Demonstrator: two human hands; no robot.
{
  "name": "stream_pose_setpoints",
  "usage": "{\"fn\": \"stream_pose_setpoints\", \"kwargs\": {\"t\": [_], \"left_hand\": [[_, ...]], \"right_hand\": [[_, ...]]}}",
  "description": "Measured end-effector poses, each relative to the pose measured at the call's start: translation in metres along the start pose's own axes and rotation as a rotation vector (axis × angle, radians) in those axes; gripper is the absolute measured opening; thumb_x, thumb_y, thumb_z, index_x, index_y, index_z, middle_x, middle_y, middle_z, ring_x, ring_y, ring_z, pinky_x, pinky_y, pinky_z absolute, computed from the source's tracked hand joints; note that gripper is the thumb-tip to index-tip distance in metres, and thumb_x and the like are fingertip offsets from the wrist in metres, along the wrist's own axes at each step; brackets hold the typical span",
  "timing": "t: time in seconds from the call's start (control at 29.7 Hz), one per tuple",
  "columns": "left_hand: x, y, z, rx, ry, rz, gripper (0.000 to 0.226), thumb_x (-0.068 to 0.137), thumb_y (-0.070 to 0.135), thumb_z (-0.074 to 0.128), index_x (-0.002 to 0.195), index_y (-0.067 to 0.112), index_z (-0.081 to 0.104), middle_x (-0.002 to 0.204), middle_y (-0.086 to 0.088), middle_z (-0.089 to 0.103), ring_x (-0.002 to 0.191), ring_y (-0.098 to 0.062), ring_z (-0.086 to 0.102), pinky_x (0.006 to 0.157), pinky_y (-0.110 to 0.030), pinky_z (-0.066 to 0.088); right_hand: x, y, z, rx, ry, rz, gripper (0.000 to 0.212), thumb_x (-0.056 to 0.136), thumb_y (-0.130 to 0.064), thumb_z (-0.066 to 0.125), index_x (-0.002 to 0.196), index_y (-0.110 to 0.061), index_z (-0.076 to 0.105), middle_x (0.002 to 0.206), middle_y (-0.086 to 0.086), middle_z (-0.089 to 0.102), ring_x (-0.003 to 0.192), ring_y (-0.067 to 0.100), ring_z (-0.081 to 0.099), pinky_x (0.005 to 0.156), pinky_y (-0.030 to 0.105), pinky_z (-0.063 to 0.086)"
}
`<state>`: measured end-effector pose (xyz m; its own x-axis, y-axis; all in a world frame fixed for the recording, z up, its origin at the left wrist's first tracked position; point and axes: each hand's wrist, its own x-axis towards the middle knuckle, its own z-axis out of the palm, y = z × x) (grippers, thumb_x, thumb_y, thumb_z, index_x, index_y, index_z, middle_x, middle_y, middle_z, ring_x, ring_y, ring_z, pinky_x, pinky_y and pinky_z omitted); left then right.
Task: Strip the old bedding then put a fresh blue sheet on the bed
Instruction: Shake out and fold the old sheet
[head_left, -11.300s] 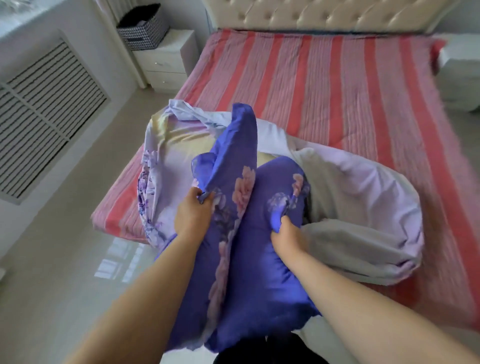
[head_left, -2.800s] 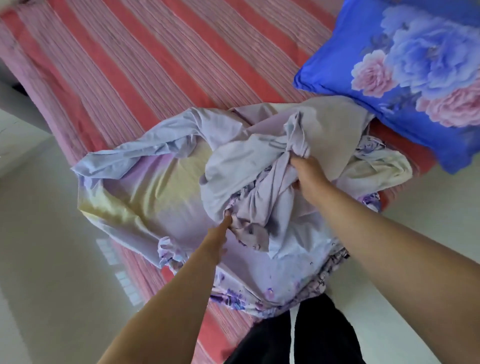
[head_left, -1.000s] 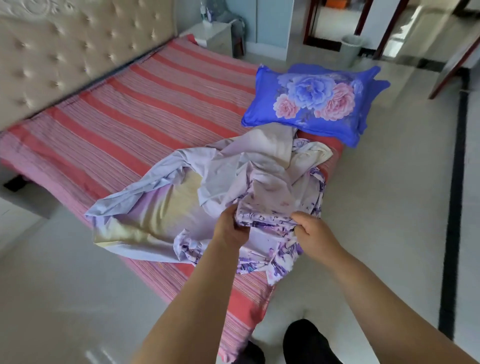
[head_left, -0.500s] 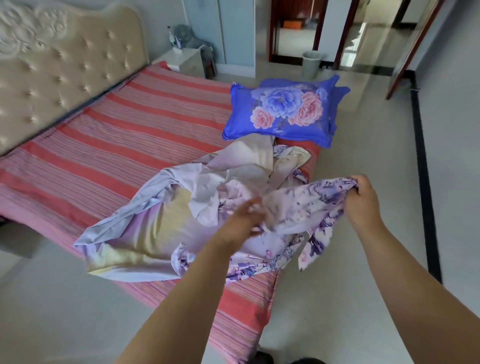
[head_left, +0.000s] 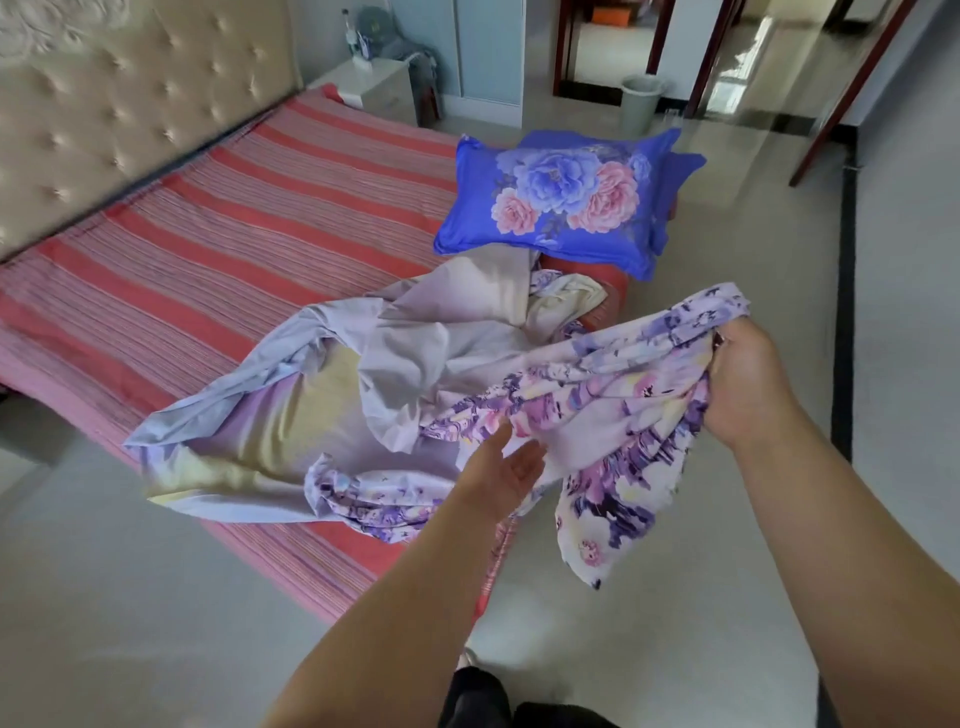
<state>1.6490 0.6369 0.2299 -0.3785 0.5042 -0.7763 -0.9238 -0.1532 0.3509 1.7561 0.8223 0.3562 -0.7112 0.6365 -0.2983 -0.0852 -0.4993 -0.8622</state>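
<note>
A crumpled lilac floral sheet (head_left: 395, 374) lies heaped on the near corner of the bed (head_left: 218, 244), which carries a red-and-pink striped cover. My right hand (head_left: 743, 384) grips an edge of the sheet and holds it lifted off the bed's corner, over the floor. My left hand (head_left: 506, 467) is held palm up with its fingers straight, under and against the hanging floral part. A blue pillow (head_left: 561, 197) with pink and blue flowers rests on the bed's far corner.
A padded beige headboard (head_left: 104, 104) runs along the left. A white nightstand (head_left: 379, 85) stands by the bed's far end, a grey bin (head_left: 641, 104) sits near the doorway. Pale tiled floor (head_left: 727, 571) lies around the bed.
My right hand has drawn the sheet's edge further right and up, spreading the floral part. My left hand has let go of the cloth and opened beneath it.
</note>
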Motion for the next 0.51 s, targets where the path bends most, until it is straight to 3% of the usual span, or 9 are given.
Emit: {"fn": "stream_pose_setpoints", "kwargs": {"t": [0.1, 0.17, 0.2, 0.24, 0.3, 0.37, 0.44, 0.51], "left_hand": [[0.016, 0.002, 0.022, -0.19, 0.086, 0.08, 0.013, 0.093, 0.007, 0.056, 0.08, 0.006, 0.056, 0.048, -0.004, 0.061, 0.038, -0.009, 0.058, 0.038, -0.017, 0.047], [0.014, 0.014, 0.027, -0.236, 0.088, 0.159, 0.021, 0.094, 0.002, 0.05, 0.076, 0.008, 0.056, 0.046, -0.001, 0.059, 0.037, -0.006, 0.054, 0.039, -0.015, 0.044], [0.011, 0.019, 0.029, -0.207, 0.083, 0.203, 0.019, 0.095, 0.003, 0.049, 0.079, 0.011, 0.056, 0.056, -0.002, 0.061, 0.048, -0.008, 0.057, 0.048, -0.017, 0.047], [0.009, 0.022, 0.03, -0.081, 0.093, 0.259, 0.016, 0.095, 0.003, 0.049, 0.085, 0.013, 0.057, 0.071, -0.004, 0.062, 0.062, -0.012, 0.058, 0.062, -0.022, 0.05], [0.01, 0.02, 0.028, 0.47, 0.13, 0.45, 0.027, 0.089, 0.004, 0.057, 0.109, 0.021, 0.055, 0.1, -0.006, 0.056, 0.086, -0.016, 0.054, 0.083, -0.032, 0.045], [0.024, 0.015, 0.025, 1.172, 0.068, 0.653, 0.059, 0.074, 0.017, 0.075, 0.126, 0.03, 0.05, 0.126, -0.007, 0.048, 0.114, -0.02, 0.049, 0.1, -0.037, 0.039], [0.029, 0.007, 0.031, 1.62, -0.033, 0.709, 0.052, 0.064, 0.036, 0.081, 0.111, 0.033, 0.059, 0.13, -0.005, 0.05, 0.129, -0.023, 0.042, 0.109, -0.039, 0.031], [0.024, 0.0, 0.042, 1.769, -0.029, 0.75, 0.032, 0.065, 0.046, 0.075, 0.085, 0.026, 0.061, 0.104, -0.003, 0.064, 0.114, -0.026, 0.055, 0.095, -0.035, 0.041]], "right_hand": [[-0.011, -0.017, -0.017, -0.004, -0.076, -0.021, 0.045, 0.095, -0.024, 0.037, 0.073, -0.01, 0.075, 0.089, 0.012, 0.073, 0.086, 0.026, 0.068, 0.09, 0.04, 0.051], [-0.011, -0.027, -0.032, 0.0, -0.055, -0.045, 0.038, 0.088, -0.025, 0.048, 0.065, -0.013, 0.074, 0.078, 0.007, 0.073, 0.077, 0.02, 0.07, 0.079, 0.034, 0.056], [-0.012, -0.033, -0.039, 0.015, -0.051, -0.063, 0.035, 0.086, -0.026, 0.051, 0.062, -0.014, 0.074, 0.074, 0.005, 0.072, 0.074, 0.018, 0.07, 0.075, 0.03, 0.057], [-0.013, -0.038, -0.046, 0.032, -0.062, -0.087, 0.038, 0.087, -0.025, 0.05, 0.058, -0.015, 0.073, 0.069, 0.003, 0.071, 0.07, 0.016, 0.07, 0.071, 0.026, 0.056], [-0.015, -0.046, -0.054, 0.041, -0.141, -0.11, 0.033, 0.079, -0.029, 0.059, 0.05, -0.017, 0.069, 0.058, -0.002, 0.066, 0.06, 0.011, 0.067, 0.062, 0.018, 0.055], [-0.02, -0.051, -0.054, 0.016, -0.241, -0.076, 0.03, 0.042, -0.042, 0.081, 0.045, -0.017, 0.065, 0.052, -0.003, 0.062, 0.052, 0.009, 0.062, 0.057, 0.015, 0.051], [-0.021, -0.051, -0.051, -0.04, -0.322, -0.058, 0.041, 0.027, -0.046, 0.086, 0.045, -0.017, 0.063, 0.049, -0.004, 0.058, 0.049, 0.009, 0.058, 0.055, 0.014, 0.048], [-0.021, -0.053, -0.044, -0.043, -0.32, -0.053, 0.032, 0.053, -0.041, 0.08, 0.044, -0.017, 0.061, 0.048, -0.004, 0.056, 0.047, 0.01, 0.057, 0.054, 0.015, 0.047]]}}
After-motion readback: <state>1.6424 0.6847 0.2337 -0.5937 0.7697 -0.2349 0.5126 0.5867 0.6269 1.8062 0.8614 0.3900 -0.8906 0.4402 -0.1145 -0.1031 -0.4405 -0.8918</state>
